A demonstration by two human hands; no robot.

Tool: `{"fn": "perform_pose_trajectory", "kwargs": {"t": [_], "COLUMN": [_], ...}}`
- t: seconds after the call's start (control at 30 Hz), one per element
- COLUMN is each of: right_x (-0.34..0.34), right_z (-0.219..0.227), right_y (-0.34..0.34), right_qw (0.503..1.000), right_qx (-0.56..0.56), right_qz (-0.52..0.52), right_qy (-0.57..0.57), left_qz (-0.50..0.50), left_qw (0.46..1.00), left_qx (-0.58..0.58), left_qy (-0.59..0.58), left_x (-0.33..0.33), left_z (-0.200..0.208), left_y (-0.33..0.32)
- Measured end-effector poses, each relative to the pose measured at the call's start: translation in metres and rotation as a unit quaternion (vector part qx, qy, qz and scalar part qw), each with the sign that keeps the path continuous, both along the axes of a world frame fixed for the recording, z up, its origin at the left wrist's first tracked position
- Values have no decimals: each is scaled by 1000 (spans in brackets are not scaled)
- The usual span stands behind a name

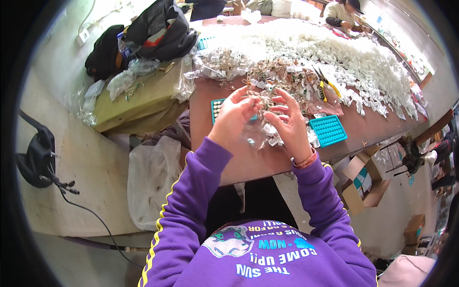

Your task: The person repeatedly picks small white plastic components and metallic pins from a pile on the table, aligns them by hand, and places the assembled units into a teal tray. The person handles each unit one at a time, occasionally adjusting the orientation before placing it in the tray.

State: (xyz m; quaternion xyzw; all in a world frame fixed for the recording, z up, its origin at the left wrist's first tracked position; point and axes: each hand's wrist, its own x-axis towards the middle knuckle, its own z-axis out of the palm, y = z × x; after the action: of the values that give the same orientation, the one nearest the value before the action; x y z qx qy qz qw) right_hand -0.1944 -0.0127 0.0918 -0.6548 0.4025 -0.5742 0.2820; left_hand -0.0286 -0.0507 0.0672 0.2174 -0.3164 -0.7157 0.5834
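Observation:
Both hands are raised over the near edge of the brown table (239, 165). My left hand (235, 115) has its fingers curled together at the tips; whatever small thing they hold is too fine to make out. Apart from it, my right hand (290, 125) has its fingers bent and spread from the thumb, with nothing clearly in them. Beneath the left hand a teal tray (215, 113) with small pale pieces is partly hidden. To the right of my right hand lies another teal tray (328, 130) with rows of holes. A tangle of small tagged parts (287, 76) lies just beyond.
Yellow-handled pliers (323, 88) rest on the tangled parts. A large heap of small clear plastic pieces (334, 52) covers the far table. Dark bags (160, 31) stand at left, an open carton (366, 184) at lower right. Another person (340, 15) sits at the far right.

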Motion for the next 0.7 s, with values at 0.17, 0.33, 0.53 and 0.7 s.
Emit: {"fn": "perform_pose_trajectory", "kwargs": {"t": [0.17, 0.33, 0.53, 0.7], "right_x": [8, 3, 1, 3], "right_z": [-1, -13, -19, -23], "right_y": [15, 13, 5, 7], "right_qw": [998, 982, 967, 953], "right_qx": [37, 140, 183, 203], "right_qz": [47, 114, 163, 172], "right_qy": [18, -49, -64, -148], "left_qz": [14, -7, 81, 155], "left_qw": [1000, 992, 992, 983], "left_qx": [-15, 21, 37, 40], "left_qy": [21, 123, 92, 93], "left_x": [-11, 0, 11, 7], "left_z": [-4, -15, -31, -38], "left_y": [49, 60, 57, 57]}}
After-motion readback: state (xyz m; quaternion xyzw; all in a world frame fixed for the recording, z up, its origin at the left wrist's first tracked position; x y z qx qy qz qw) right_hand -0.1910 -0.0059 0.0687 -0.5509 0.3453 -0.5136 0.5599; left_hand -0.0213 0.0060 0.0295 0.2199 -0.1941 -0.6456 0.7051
